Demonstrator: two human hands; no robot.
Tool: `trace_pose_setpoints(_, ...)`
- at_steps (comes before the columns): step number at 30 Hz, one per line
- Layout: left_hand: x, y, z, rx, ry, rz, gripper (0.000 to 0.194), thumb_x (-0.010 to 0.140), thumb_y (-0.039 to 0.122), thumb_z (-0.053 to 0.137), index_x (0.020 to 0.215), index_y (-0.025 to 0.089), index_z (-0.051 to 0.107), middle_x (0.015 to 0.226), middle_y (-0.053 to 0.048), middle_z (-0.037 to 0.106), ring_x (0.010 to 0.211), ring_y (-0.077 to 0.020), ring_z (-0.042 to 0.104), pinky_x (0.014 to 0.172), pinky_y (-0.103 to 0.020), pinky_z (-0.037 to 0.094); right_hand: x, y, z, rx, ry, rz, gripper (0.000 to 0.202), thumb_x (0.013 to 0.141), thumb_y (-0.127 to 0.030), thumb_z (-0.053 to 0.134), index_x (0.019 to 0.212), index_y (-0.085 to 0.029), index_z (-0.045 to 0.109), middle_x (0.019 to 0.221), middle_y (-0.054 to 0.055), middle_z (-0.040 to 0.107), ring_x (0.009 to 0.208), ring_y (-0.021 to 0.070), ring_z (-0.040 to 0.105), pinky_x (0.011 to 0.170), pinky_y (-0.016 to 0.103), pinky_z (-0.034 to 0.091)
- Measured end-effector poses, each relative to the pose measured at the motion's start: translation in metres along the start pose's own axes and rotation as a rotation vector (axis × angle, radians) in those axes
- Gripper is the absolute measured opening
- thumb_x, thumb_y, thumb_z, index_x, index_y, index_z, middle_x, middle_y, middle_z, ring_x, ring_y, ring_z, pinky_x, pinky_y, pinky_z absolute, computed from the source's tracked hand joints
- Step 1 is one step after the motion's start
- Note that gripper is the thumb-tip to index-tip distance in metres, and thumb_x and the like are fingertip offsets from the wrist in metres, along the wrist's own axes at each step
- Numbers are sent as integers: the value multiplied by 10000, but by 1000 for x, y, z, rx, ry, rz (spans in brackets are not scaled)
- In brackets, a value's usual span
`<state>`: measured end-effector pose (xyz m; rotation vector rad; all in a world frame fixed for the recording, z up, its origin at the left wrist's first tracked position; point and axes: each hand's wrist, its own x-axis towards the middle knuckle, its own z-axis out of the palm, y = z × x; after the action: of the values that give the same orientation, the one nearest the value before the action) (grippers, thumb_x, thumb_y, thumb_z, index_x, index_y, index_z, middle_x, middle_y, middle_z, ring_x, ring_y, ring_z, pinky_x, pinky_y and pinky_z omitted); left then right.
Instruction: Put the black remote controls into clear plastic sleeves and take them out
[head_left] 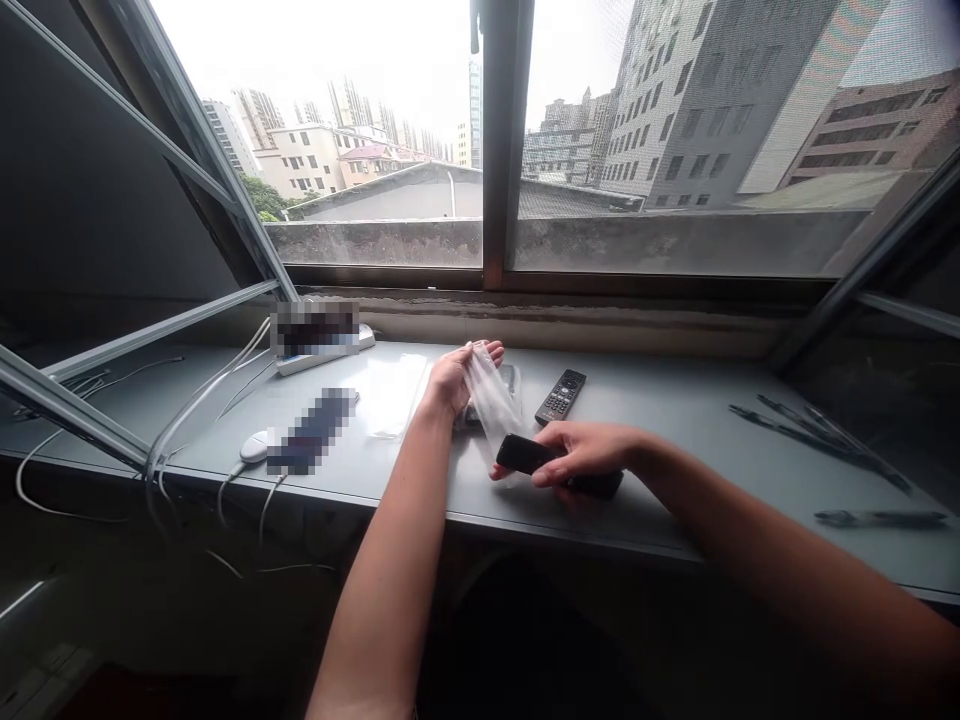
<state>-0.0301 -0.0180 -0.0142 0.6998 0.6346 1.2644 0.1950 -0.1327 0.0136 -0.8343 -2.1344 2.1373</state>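
Note:
A clear plastic bag [491, 392] stretches from my left hand [452, 378] down toward my right hand. The fingers of my left hand are closed on the bag's upper end. My right hand [576, 450] grips a black remote control [525, 453], its front end against the lower part of the bag. Whether that end is inside the bag, I cannot tell. Beneath my right hand another dark object [600, 484] shows near the desk edge. Behind the bag lies a dark item in clear wrapping [512, 382], partly hidden. Farther right, a black remote with buttons [561, 397] rests on the desk.
Flat clear bags [397, 400] lie left of my left hand. A white power strip [326, 350], cables and a white round charger [255, 447] are at the left. Several pens [817, 430] lie at the right. Metal frames rise on both sides, before a window.

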Motion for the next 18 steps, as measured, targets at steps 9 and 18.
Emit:
trace_pose_setpoints(9,-15,5,9,148,-243,-18,349,985,347,736,1209,81,776,1306,-239,780,1262,-338,749,1136,-443,566,-3,3,-4,62,260,-149,684,972,-488,813,1550,-159,653,709,1,726,572,155,695,569,235,575)
trace_pose_setpoints(18,-11,26,-24,399,149,26,363,883,188,791,1235,143,718,982,-111,805,788,-203,780,802,-339,640,0,12,-11,118,187,-200,592,975,-460,810,1497,-210,685,1558,204,647,586,87,658,523,237,572)
